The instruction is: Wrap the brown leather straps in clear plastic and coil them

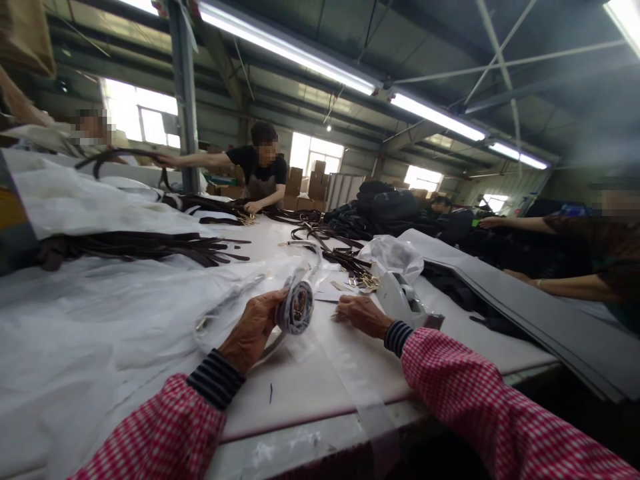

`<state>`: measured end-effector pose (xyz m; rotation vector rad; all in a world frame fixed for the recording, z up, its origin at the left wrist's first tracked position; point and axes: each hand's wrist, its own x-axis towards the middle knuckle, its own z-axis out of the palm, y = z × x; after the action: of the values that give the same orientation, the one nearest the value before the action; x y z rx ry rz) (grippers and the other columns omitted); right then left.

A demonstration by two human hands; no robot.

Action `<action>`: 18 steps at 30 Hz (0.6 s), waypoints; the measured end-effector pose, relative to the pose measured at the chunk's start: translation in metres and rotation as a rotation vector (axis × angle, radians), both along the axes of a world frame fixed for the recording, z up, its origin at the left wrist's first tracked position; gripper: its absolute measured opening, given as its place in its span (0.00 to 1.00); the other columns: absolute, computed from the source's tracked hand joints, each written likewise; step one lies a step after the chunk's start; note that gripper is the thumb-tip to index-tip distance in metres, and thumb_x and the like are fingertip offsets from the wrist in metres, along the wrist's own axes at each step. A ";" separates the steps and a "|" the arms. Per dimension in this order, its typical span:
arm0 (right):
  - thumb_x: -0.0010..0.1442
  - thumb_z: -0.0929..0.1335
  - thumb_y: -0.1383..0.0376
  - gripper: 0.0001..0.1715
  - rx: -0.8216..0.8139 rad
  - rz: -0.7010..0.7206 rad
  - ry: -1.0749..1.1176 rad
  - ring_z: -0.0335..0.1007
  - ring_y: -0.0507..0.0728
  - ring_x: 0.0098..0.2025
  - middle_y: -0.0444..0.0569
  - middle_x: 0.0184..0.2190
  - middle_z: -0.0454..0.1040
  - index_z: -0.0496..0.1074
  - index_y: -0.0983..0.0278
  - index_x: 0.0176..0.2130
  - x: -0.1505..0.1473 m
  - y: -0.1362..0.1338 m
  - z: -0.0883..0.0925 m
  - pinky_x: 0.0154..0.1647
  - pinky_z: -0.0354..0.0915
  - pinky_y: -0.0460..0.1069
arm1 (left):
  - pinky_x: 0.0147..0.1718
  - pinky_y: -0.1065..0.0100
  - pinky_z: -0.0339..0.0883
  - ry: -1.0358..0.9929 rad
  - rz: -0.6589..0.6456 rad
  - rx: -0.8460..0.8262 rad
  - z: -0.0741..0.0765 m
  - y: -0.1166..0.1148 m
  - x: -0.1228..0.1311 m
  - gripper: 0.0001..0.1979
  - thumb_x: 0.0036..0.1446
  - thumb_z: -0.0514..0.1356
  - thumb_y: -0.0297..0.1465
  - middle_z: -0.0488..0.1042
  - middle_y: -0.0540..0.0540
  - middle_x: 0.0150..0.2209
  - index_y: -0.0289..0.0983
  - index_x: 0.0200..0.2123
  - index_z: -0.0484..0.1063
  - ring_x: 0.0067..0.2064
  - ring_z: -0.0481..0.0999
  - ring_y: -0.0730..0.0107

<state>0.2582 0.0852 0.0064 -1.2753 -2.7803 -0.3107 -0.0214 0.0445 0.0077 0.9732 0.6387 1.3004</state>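
Observation:
My left hand [256,325] is closed round a coiled strap [295,308] wrapped in clear plastic, with metal-coloured hardware at the middle of the coil. A wrapped length of strap [215,310] loops out behind this hand on the table. My right hand [361,316] is low over the white tabletop with its fingers pinched together; what they hold, if anything, cannot be made out. Just right of it stands a pale tape dispenser [400,299]. Dark straps with gold-coloured clasps [363,277] lie in a bundle beyond my right hand.
White plastic sheeting [75,333] covers the table's left side, with dark straps [145,247] on it. Long grey boards [500,300] lie along the right. Black goods [390,207] are piled behind. One co-worker [260,167] handles straps across the table; another person's arm [570,288] reaches in from the right.

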 end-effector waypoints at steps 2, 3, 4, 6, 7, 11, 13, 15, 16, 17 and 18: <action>0.71 0.67 0.68 0.12 0.008 -0.021 0.045 0.71 0.52 0.35 0.49 0.37 0.75 0.76 0.67 0.35 -0.001 -0.002 -0.003 0.35 0.58 0.45 | 0.30 0.72 0.67 -0.003 -0.006 -0.011 -0.001 0.000 0.000 0.17 0.47 0.71 0.40 0.77 0.47 0.28 0.31 0.32 0.80 0.31 0.71 0.71; 0.70 0.68 0.66 0.13 0.010 -0.032 0.068 0.71 0.53 0.34 0.50 0.36 0.76 0.77 0.68 0.34 -0.002 -0.003 -0.005 0.34 0.57 0.45 | 0.29 0.72 0.66 -0.001 -0.010 -0.016 -0.003 0.000 0.000 0.17 0.47 0.71 0.40 0.77 0.47 0.28 0.31 0.32 0.80 0.30 0.71 0.71; 0.70 0.69 0.65 0.14 0.010 -0.041 0.092 0.72 0.53 0.34 0.50 0.35 0.76 0.77 0.68 0.33 -0.002 -0.002 -0.006 0.34 0.57 0.46 | 0.29 0.72 0.66 0.003 -0.015 -0.021 -0.004 0.000 0.000 0.16 0.48 0.71 0.39 0.77 0.47 0.28 0.30 0.32 0.80 0.30 0.71 0.71; 0.69 0.70 0.64 0.13 -0.005 -0.050 0.139 0.73 0.54 0.35 0.50 0.34 0.76 0.78 0.67 0.32 -0.001 0.000 -0.006 0.35 0.58 0.45 | 0.29 0.72 0.66 0.011 -0.025 -0.023 -0.006 -0.001 0.000 0.16 0.50 0.70 0.40 0.76 0.47 0.28 0.31 0.32 0.79 0.30 0.71 0.71; 0.68 0.71 0.65 0.11 -0.019 -0.050 0.160 0.73 0.54 0.36 0.49 0.34 0.77 0.79 0.67 0.33 0.001 0.001 -0.006 0.35 0.59 0.45 | 0.30 0.72 0.66 0.015 -0.030 -0.020 -0.006 -0.001 0.000 0.16 0.51 0.70 0.40 0.76 0.47 0.28 0.31 0.32 0.79 0.30 0.71 0.71; 0.63 0.72 0.73 0.07 -0.096 -0.026 0.222 0.74 0.53 0.36 0.47 0.34 0.79 0.82 0.64 0.36 0.007 0.002 -0.001 0.38 0.61 0.45 | 0.30 0.72 0.66 0.028 -0.062 -0.004 -0.006 -0.002 -0.001 0.15 0.53 0.69 0.40 0.76 0.47 0.28 0.32 0.32 0.79 0.30 0.70 0.72; 0.61 0.70 0.76 0.10 -0.117 -0.019 0.252 0.73 0.53 0.35 0.46 0.33 0.78 0.81 0.65 0.34 0.009 0.000 0.000 0.38 0.61 0.45 | 0.30 0.73 0.65 0.030 -0.084 0.008 -0.005 -0.002 -0.001 0.14 0.54 0.69 0.39 0.76 0.47 0.28 0.32 0.32 0.79 0.29 0.70 0.72; 0.61 0.70 0.76 0.10 -0.106 -0.033 0.306 0.73 0.53 0.34 0.48 0.32 0.78 0.81 0.66 0.32 0.007 -0.002 -0.001 0.39 0.61 0.46 | 0.30 0.73 0.65 0.023 -0.110 0.025 -0.003 -0.003 -0.001 0.14 0.55 0.69 0.39 0.76 0.46 0.29 0.32 0.32 0.79 0.30 0.69 0.72; 0.61 0.70 0.75 0.10 -0.090 -0.049 0.346 0.73 0.54 0.34 0.49 0.33 0.79 0.81 0.66 0.32 0.006 -0.004 -0.003 0.39 0.61 0.46 | 0.30 0.73 0.65 0.016 -0.125 0.034 -0.002 -0.004 -0.001 0.14 0.55 0.69 0.39 0.76 0.46 0.29 0.32 0.32 0.79 0.30 0.69 0.72; 0.61 0.70 0.74 0.09 -0.072 -0.067 0.393 0.73 0.54 0.34 0.49 0.32 0.79 0.80 0.67 0.32 0.004 -0.005 -0.006 0.39 0.62 0.47 | 0.31 0.73 0.65 0.008 -0.140 0.044 -0.001 -0.005 -0.001 0.14 0.55 0.69 0.39 0.76 0.46 0.30 0.32 0.32 0.79 0.30 0.69 0.72; 0.60 0.70 0.73 0.08 -0.052 -0.088 0.445 0.73 0.55 0.34 0.50 0.32 0.79 0.80 0.67 0.31 0.003 -0.005 -0.009 0.38 0.62 0.47 | 0.31 0.72 0.65 0.000 -0.156 0.053 0.000 -0.007 -0.002 0.13 0.56 0.69 0.39 0.76 0.46 0.30 0.32 0.33 0.79 0.30 0.69 0.72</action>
<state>0.2607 0.0800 -0.0024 -1.2919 -2.3757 0.0410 -0.0231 0.0379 0.0073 1.0453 0.5197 1.1839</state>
